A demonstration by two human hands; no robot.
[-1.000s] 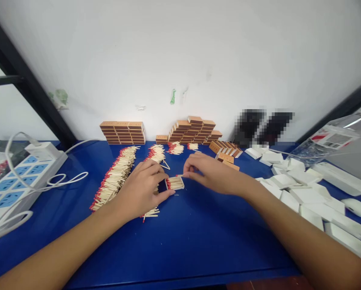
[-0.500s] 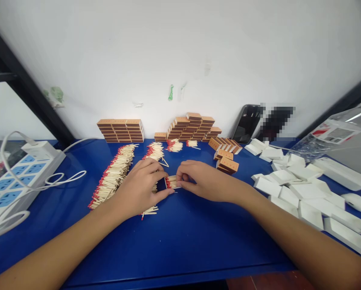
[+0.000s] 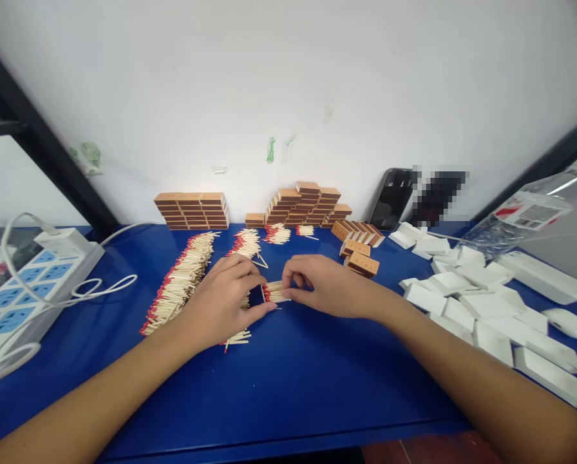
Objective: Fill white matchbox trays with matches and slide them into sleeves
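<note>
My left hand (image 3: 230, 293) is closed around a small matchbox tray, thumb on the near side and fingers on the far side; the hand hides much of the tray. Red-tipped matches (image 3: 273, 292) lie in it with their heads to the left. At their right ends my right hand (image 3: 315, 283) has thumb and fingers pinched on the matches; how many it grips is hidden. A long row of loose matches (image 3: 179, 283) spreads left of my left hand, and a shorter heap (image 3: 246, 242) lies just behind it.
Stacked matchboxes (image 3: 190, 211) stand against the wall, with a stepped pile (image 3: 301, 203) further right. More matchboxes (image 3: 360, 263) lie near my right hand. White trays (image 3: 482, 303) are scattered at right, a phone (image 3: 391, 198) leans on the wall, and a power strip (image 3: 32, 283) sits left.
My right hand's fingers have shifted slightly at the match ends. My left hand keeps its hold on the tray. The whole view has moved a little.
</note>
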